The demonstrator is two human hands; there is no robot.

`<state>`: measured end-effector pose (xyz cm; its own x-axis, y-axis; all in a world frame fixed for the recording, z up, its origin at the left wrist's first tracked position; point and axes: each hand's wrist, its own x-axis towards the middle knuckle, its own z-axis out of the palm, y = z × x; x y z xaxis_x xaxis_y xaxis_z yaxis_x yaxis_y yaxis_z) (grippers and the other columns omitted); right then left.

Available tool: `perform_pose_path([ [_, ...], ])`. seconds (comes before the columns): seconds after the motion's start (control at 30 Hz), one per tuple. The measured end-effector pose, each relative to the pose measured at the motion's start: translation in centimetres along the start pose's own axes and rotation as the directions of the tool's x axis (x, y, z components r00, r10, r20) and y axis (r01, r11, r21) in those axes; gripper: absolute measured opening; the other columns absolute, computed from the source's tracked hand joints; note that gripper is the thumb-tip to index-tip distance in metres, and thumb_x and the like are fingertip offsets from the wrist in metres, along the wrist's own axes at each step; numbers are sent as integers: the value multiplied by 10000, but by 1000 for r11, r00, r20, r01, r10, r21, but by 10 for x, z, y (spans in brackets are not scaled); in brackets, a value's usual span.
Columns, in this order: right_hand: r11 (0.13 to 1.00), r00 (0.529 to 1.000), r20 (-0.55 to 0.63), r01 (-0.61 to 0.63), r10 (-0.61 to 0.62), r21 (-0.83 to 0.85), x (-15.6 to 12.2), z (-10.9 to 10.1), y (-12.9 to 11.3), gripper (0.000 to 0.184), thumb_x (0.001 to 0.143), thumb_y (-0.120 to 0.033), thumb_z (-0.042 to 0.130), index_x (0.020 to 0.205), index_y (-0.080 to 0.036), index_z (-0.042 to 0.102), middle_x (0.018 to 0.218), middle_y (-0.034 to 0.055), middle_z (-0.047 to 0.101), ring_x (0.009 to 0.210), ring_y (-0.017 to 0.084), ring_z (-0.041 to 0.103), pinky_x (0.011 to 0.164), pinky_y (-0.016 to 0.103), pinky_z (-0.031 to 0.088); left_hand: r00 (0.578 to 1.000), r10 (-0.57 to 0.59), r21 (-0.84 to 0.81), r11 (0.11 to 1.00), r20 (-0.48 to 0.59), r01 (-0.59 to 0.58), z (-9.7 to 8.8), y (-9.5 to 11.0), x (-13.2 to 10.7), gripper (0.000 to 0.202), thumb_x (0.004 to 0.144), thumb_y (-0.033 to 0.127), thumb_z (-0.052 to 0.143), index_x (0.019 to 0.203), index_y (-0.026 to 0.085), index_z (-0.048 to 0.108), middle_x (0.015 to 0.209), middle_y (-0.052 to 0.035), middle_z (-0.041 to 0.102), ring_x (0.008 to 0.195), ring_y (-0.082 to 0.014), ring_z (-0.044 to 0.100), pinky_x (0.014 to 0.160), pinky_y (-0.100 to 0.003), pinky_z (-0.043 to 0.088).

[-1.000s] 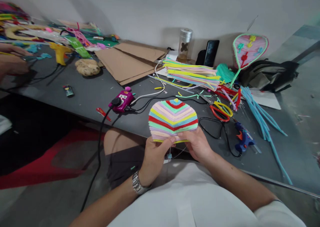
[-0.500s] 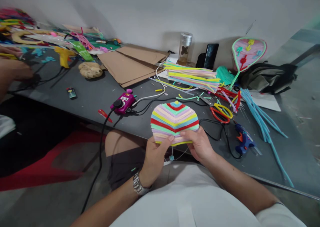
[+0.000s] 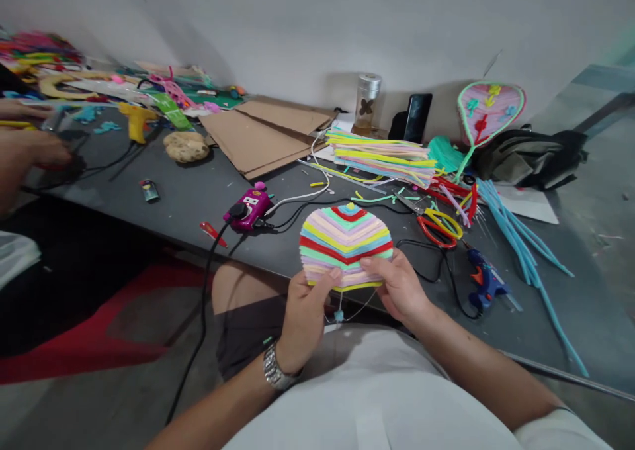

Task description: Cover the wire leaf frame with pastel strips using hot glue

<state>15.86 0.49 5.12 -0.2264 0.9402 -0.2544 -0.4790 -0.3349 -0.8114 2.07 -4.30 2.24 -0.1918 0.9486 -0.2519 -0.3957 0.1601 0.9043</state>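
Observation:
Between my two hands is a rounded panel of striped pipe cleaners (image 3: pixel 346 235), in red, yellow, mint, blue, pink and lilac chevrons. My left hand (image 3: pixel 310 311) grips its lower left part, thumb on the front. At the lower right, my right hand (image 3: pixel 401 284) pinches it the same way. The other fingers are hidden behind the panel. Below its yellow bottom edge hangs a bare wire frame with a small blue knot (image 3: pixel 338 315). The panel is tilted toward me, over the table's front edge.
Scissors (image 3: pixel 436 228) and a blue glue gun (image 3: pixel 486 281) lie right of the panel. Behind are bundled pipe cleaners (image 3: pixel 381 155), cardboard (image 3: pixel 258 135) and a bottle (image 3: pixel 367 102). A purple power socket (image 3: pixel 248 208) trails a black cable. Another person's hand (image 3: pixel 37 149) works at far left.
My head view has shifted slightly, so the table sits a little lower and farther right. Both hands keep the same grip on the panel. The other person's hand shows more.

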Motion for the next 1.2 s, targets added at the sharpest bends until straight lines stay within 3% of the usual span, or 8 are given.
perform_pose_path([
  [0.17,1000,998,70,-8,9,-16,1,-3,-4,307,597,-310,920,859,-210,795,865,42,808,833,259,739,801,383,585,997,-36,28,999,-74,38,-5,-2,1,294,835,481,765,826,190,721,594,4,655,578,-175,633,516,-266,492],
  [0.3,990,995,96,49,-37,-134,0,-15,-3,303,641,-350,915,886,-214,800,846,23,785,723,165,660,688,284,525,997,19,21,1000,-69,-17,-7,3,5,317,856,500,739,897,186,732,686,-25,710,629,-199,660,551,-289,518],
  [0.43,972,993,121,36,-8,-232,-1,-26,6,289,627,-329,924,861,-207,806,786,18,759,724,157,630,697,283,501,995,94,49,995,-31,-92,-8,6,7,336,847,494,745,933,169,745,769,-49,745,673,-203,671,581,-292,536],
  [0.57,971,995,88,68,-49,-228,0,-28,13,239,639,-337,914,780,-204,775,738,4,728,675,138,582,672,280,482,990,121,106,986,70,-128,-10,6,3,251,771,378,827,840,151,746,743,-38,739,692,-185,671,649,-283,553],
  [0.77,980,996,21,92,-90,-178,2,-24,14,266,615,-339,924,678,-203,703,645,-31,647,602,111,519,602,257,449,980,125,222,962,156,-158,-11,8,2,256,858,342,746,702,140,726,659,-45,706,622,-167,648,615,-270,522],
  [1.2,979,996,0,88,-90,-185,3,-31,9,337,656,-439,913,675,-197,678,601,-36,612,566,100,507,594,260,414,992,83,164,982,93,-97,-11,7,2,258,821,351,774,675,148,710,637,-30,686,608,-149,615,555,-236,485],
])
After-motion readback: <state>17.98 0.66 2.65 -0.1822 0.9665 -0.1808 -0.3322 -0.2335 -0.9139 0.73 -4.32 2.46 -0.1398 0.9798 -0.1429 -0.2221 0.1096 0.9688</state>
